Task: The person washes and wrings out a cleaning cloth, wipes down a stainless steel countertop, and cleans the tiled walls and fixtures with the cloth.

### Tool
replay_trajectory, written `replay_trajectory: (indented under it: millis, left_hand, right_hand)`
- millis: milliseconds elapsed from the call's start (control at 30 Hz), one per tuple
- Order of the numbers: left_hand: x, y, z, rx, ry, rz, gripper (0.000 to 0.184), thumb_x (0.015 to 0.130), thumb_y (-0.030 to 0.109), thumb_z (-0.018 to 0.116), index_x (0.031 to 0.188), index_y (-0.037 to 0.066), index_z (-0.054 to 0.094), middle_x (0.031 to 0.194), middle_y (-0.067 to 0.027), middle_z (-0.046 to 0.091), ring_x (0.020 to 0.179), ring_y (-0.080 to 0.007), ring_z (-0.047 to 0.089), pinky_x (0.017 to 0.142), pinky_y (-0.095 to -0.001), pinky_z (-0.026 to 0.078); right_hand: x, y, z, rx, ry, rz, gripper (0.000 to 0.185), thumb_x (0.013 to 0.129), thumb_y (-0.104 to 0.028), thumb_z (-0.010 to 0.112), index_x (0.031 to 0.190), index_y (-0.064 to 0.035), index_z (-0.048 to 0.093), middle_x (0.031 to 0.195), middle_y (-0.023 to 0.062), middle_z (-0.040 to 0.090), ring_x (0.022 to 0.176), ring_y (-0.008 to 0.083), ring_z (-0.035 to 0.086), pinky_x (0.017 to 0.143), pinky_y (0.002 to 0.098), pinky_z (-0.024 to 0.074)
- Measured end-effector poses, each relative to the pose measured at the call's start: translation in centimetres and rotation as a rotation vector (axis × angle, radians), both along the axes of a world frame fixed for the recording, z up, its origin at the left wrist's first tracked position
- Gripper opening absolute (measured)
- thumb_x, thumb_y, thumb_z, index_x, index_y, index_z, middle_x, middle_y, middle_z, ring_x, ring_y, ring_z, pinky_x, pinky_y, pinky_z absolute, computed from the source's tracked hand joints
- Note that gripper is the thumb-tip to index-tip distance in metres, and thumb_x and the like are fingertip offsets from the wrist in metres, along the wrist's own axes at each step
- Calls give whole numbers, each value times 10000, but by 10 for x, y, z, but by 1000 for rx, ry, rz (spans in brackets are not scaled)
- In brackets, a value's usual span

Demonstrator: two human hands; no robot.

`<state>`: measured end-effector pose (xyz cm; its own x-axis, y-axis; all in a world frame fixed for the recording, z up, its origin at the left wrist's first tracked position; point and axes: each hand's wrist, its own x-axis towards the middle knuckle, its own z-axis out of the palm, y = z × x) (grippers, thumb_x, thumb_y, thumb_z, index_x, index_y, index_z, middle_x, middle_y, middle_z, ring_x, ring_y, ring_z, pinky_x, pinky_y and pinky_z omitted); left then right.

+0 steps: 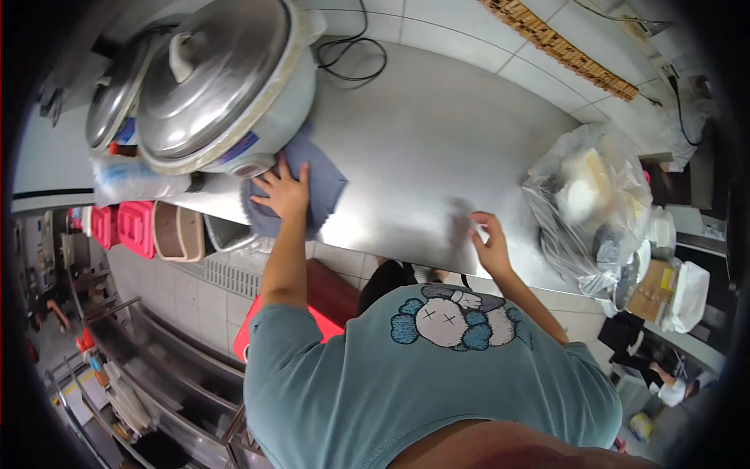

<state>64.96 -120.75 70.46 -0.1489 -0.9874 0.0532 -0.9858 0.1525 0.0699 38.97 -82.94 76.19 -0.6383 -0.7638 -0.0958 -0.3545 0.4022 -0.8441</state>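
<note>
A grey-blue cloth (324, 187) lies on the steel counter (422, 141), beside the base of a large rice cooker (226, 86) with a metal lid. My left hand (287, 191) presses flat on the cloth with its fingers spread, close to the cooker's front. To the right, my right hand (490, 242) hovers over the counter's front edge, fingers loosely curved and apart, holding nothing that I can see. Its dark reflection shows on the steel.
A clear plastic bag (586, 195) with pale items stands at the counter's right end. A black cable (351, 62) lies at the back. Left are a second cooker (113, 109), a plastic-wrapped pack (137, 180) and red bins (137, 227). People are in the far background.
</note>
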Motion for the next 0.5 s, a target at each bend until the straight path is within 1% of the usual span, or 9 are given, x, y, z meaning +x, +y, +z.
replay_trajectory:
  millis: [33,100,167,233,300,367,400,467,500]
  left_hand:
    - [-19,3,-13,24,14,-8,783,868,681,483,1519,268,344,1570,-214,244,1455,-506,78,1061,-768,84]
    - [-50,14,-38,-163,-118,153,800,896,670,448,1528,196,320,1558,-271,226,1438,-530,116,1052,-771,111]
    - [-116,59,-16,-53,-42,-146,829,905,653,444,1526,123,305,1569,-302,171,1434,-551,99,1071,-753,99]
    - [-182,83,-8,21,29,-420,832,911,658,431,1545,145,268,1585,-296,130,1452,-524,75,1112,-706,34]
    - [-249,62,-16,-1,89,-551,826,919,665,405,1551,153,257,1597,-274,118,1470,-477,76,1150,-641,24]
    - [-312,24,-33,-48,193,-603,750,960,597,367,1552,149,255,1608,-242,123,1483,-437,84,1178,-573,44]
    - [-349,17,-40,-43,212,-619,750,960,597,367,1552,149,255,1608,-242,123,1483,-437,84,1178,-573,44]
    - [-413,12,-53,-107,178,-391,676,997,484,342,1547,103,251,1615,-211,141,1490,-409,92,1191,-534,50]
    - [-436,29,-55,-103,198,-402,676,997,484,342,1547,103,251,1615,-211,141,1490,-409,92,1191,-534,50]
  right_hand:
    - [0,5,-2,-9,-59,7,281,872,-62,650,1146,-66,590,1183,86,603,1118,235,556,952,354,434]
    - [4,16,-5,-5,-161,-3,252,890,-67,640,1139,-60,597,1165,72,612,1104,212,568,946,340,441]
    - [9,21,-3,11,-195,-14,211,911,-69,627,1121,-53,608,1138,76,625,1087,208,582,950,336,446]
    - [13,25,8,24,-198,27,197,920,-48,624,1116,-43,609,1124,89,629,1067,212,595,944,329,459]
    - [13,37,12,14,-200,73,196,920,-24,621,1115,-38,610,1104,97,635,1045,215,605,936,311,466]
    - [11,48,33,57,-147,86,197,915,-22,625,1111,-35,613,1081,106,642,1029,218,611,936,310,465]
    - [10,56,40,74,-128,75,196,914,-18,624,1110,-33,615,1077,108,644,1026,220,613,938,311,464]
    - [11,81,47,122,-121,-41,175,919,-16,619,1094,-15,613,1080,111,648,1049,215,614,946,309,458]
    - [12,94,45,130,-133,-109,168,924,-19,617,1091,-11,613,1079,108,649,1056,210,611,948,310,456]
